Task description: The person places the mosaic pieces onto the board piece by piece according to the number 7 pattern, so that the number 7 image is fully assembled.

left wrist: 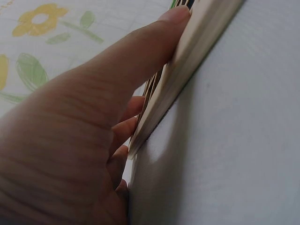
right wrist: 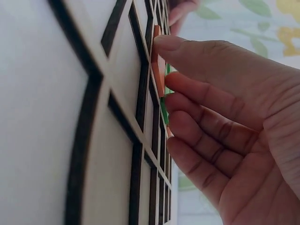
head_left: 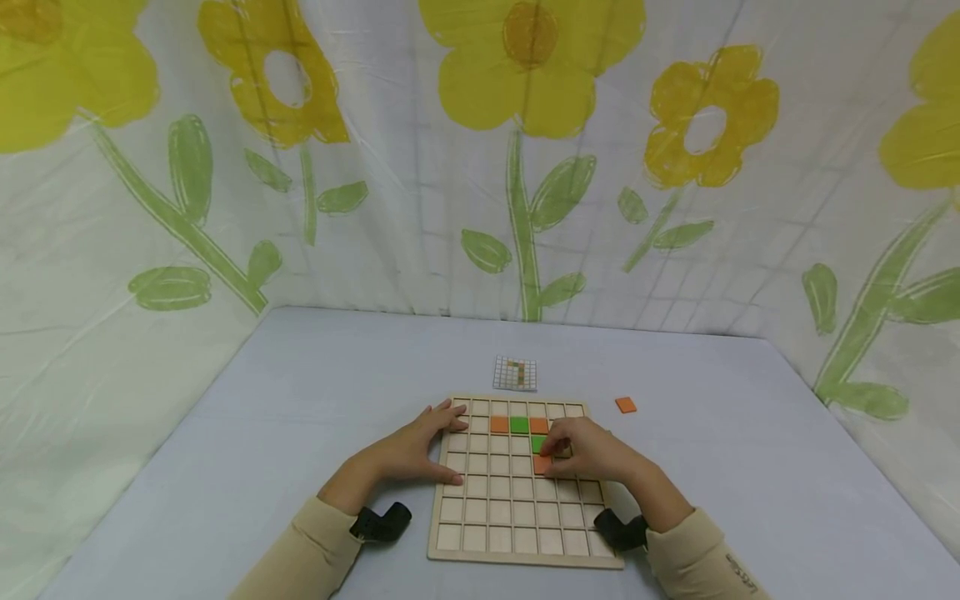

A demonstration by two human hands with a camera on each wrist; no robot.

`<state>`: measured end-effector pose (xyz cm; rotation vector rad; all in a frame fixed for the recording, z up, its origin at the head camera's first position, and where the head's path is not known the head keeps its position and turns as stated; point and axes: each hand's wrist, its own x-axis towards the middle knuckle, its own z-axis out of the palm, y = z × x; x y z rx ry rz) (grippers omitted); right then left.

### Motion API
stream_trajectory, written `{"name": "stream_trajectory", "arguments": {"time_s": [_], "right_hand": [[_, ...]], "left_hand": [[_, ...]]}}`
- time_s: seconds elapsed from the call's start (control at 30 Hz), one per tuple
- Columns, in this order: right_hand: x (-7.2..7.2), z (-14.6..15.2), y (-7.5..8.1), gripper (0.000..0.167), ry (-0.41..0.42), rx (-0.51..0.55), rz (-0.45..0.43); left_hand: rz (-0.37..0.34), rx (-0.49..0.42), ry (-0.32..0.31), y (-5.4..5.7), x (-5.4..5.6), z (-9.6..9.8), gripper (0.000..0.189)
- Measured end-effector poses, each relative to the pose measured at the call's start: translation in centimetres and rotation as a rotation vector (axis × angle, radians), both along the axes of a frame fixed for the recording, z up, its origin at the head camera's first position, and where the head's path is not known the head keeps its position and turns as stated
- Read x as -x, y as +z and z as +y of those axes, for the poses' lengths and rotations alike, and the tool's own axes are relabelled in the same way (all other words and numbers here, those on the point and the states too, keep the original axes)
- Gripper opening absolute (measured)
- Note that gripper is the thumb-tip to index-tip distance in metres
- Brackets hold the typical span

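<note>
A wooden grid board (head_left: 489,510) lies on the table between both hands. My right hand (head_left: 596,452) pinches an orange tile (head_left: 541,465) between thumb and forefinger, over a cell right of the board's middle; in the right wrist view the tile (right wrist: 158,70) stands slightly proud of the grid. Just above it is a green tile (head_left: 538,444), partly covered by the fingers. Along one upper row sit an orange tile (head_left: 499,425), a green tile (head_left: 519,425) and another orange tile (head_left: 538,425). With fingers spread, my left hand (head_left: 401,452) rests on the board's left edge.
Behind the board lies a small printed grid card (head_left: 515,374) with a coloured pattern. One loose orange tile (head_left: 626,405) is on the table (head_left: 712,433) to the right. A flowered curtain (head_left: 405,208) hangs behind the table's far edge.
</note>
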<state>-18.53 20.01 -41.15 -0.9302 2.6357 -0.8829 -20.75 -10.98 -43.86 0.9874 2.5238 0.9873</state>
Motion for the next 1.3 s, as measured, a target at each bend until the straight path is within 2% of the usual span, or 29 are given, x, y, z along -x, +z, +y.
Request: {"name": "stream_trajectory", "arguments": {"time_s": [0.4, 0.77, 1.07, 1.3], "right_hand": [[0.1, 0.7, 0.4, 0.015, -0.037, -0.008, 0.003], [1.0, 4.5, 0.9, 0.026, -0.176, 0.008, -0.011], [1.7, 7.4, 0.4, 0.032, -0.262, -0.006, -0.046], [1.8, 8.6, -0.3, 0.030, -0.269, -0.006, -0.076]], "left_hand": [[-0.003, 0.000, -0.004, 0.0, 0.1, 0.1, 0.079], [-0.010, 0.008, 0.003, 0.1, 0.0, 0.1, 0.078], [-0.010, 0.004, 0.011, 0.0, 0.0, -0.1, 0.078], [-0.016, -0.002, 0.005, -0.2, -0.1, 0.0, 0.078]]}}
